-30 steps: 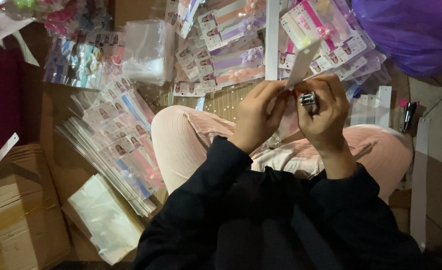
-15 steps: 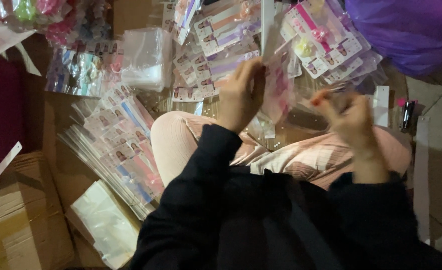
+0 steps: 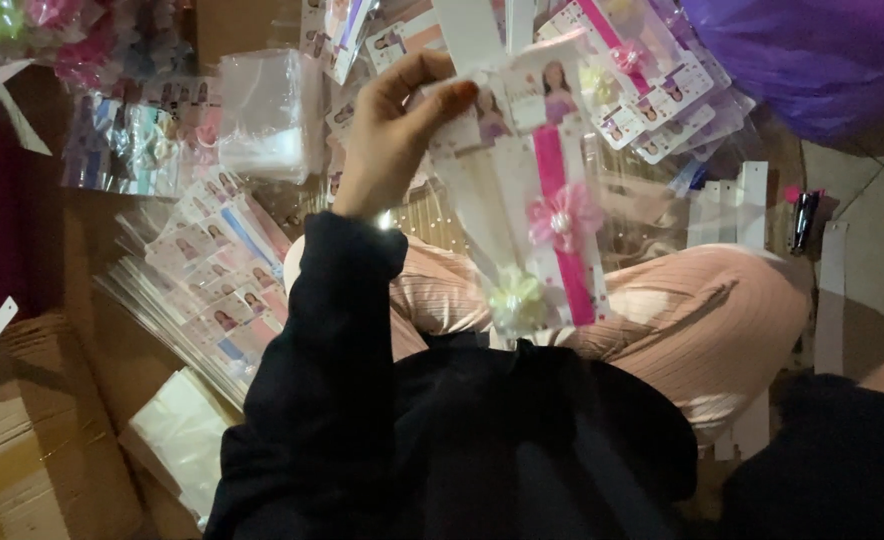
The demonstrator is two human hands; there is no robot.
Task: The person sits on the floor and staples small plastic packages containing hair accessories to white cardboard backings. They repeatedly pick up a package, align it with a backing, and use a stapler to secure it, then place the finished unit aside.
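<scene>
left hand (image 3: 392,140) pinching headband card (image 3: 532,190), top corner

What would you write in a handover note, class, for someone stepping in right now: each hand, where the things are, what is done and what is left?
Left hand: raised, thumb and fingers pinching the top of a clear packet of hair bands, one pink with a flower, one pale.
Right hand: out of view; only a dark sleeve shows at the lower right.
Things: the packet hangs over the lap. A stack of filled packets lies to the left, more above, empty clear bags beside them.
Done: this packet looks filled with two bands.
Left: probably setting it down with the others; whether it is sealed cannot be told.
</scene>
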